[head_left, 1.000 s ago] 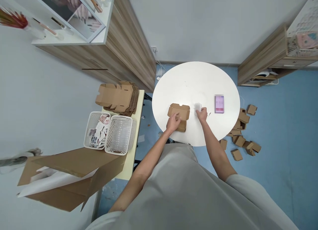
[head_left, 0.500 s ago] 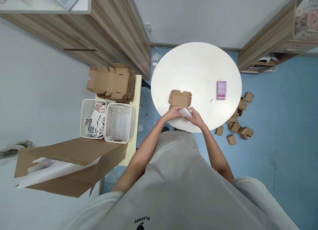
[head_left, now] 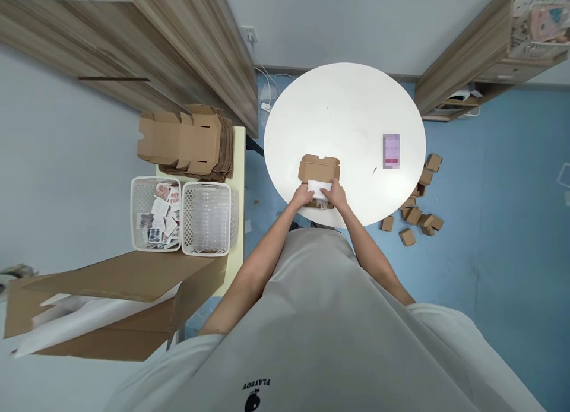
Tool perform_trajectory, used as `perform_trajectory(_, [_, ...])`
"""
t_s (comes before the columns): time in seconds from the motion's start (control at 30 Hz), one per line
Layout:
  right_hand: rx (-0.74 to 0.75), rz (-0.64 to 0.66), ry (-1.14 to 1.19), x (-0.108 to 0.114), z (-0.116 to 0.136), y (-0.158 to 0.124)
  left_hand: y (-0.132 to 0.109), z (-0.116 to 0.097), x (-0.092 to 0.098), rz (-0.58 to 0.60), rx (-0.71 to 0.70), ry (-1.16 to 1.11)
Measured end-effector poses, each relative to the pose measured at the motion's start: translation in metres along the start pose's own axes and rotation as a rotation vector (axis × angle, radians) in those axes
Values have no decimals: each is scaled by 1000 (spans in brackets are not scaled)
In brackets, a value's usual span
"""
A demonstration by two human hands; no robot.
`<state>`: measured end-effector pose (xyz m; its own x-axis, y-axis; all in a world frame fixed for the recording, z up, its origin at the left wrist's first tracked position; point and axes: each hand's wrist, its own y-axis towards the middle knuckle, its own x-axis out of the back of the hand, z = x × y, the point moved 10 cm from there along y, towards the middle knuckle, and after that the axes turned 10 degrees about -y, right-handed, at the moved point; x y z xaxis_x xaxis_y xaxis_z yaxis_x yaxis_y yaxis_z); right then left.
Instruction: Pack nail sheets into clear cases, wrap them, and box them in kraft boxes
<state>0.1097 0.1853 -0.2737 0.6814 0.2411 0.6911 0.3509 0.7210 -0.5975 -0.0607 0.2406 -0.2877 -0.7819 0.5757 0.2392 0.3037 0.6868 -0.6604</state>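
Observation:
A white wrapped packet (head_left: 319, 189) is held level between both hands, over an open cardboard box (head_left: 319, 170) near the front edge of the round white table (head_left: 347, 103). My left hand (head_left: 303, 195) grips the packet's left end, fingers closed on it. On the right end, my right hand (head_left: 335, 192) is closed the same way. The box lid stands folded back, away from me. Beneath the packet the box's inside is mostly hidden; something pale shows at its near side.
On the yellowish side table at left are stacked flat cardboard boxes (head_left: 191, 140), a white basket of printed cards (head_left: 157, 213) and a basket of clear plastic pieces (head_left: 206, 216). A large open carton (head_left: 129, 281) is nearer me. A purple item (head_left: 391, 151) lies on the round table; small boxes (head_left: 413, 215) litter the floor.
The packet has gone from tilted to level and sits over the open box. Both hands now hold it at opposite ends. The whole view has shifted slightly.

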Motion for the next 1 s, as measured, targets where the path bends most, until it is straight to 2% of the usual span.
perform_trajectory(0.13, [-80, 35, -104, -13, -15, -19, -6, 27, -8, 7, 132, 183])
perform_trajectory(0.27, [-65, 21, -160, -25, -15, -30, -10, 39, -15, -20, 152, 280])
perform_trajectory(0.53, [53, 51, -226, -48, 0, -31, -13, 40, -17, -46, 81, 320])
perform_trajectory(0.7, [136, 37, -303, -52, 6, -36, -14, 35, -11, -62, 25, 331])
perform_trajectory(0.77, [157, 29, -307, -48, 7, -38, -16, 33, -5, -64, 2, 333])
perform_trajectory(0.83, [171, -3, -268, -36, 5, -38, -17, 28, 9, -110, -24, 316])
perform_trajectory(1.0, [147, -297, 0, 30, -19, -17, -6, 7, 70, -375, -107, 167])
